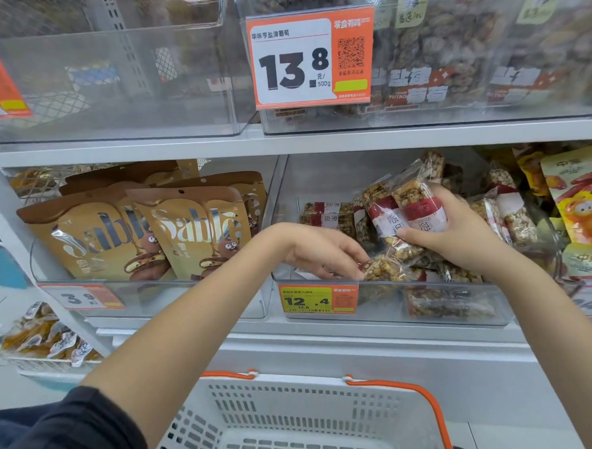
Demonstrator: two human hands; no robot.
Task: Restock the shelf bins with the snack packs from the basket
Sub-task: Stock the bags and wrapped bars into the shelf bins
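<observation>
A clear shelf bin point(376, 309) with a yellow 12.4 price tag holds several nut-bar snack packs in clear wrappers with red-and-white bands. My right hand point(458, 237) grips two or three such packs point(412, 202) upright above the bin's middle. My left hand point(326, 250) reaches in over the front rim, and its fingertips pinch a single nut-bar pack point(383, 266) lying near the front. The white basket point(262, 405) with orange handles stands below me; what shows of its inside holds no packs.
Brown Sable cookie bags point(159, 230) fill the bin to the left. Yellow and red bags point(582, 205) sit in the bin to the right. Above is a shelf with an empty clear bin point(112, 96) and a bin of dark fruit packs point(450, 54) behind a 13.8 tag.
</observation>
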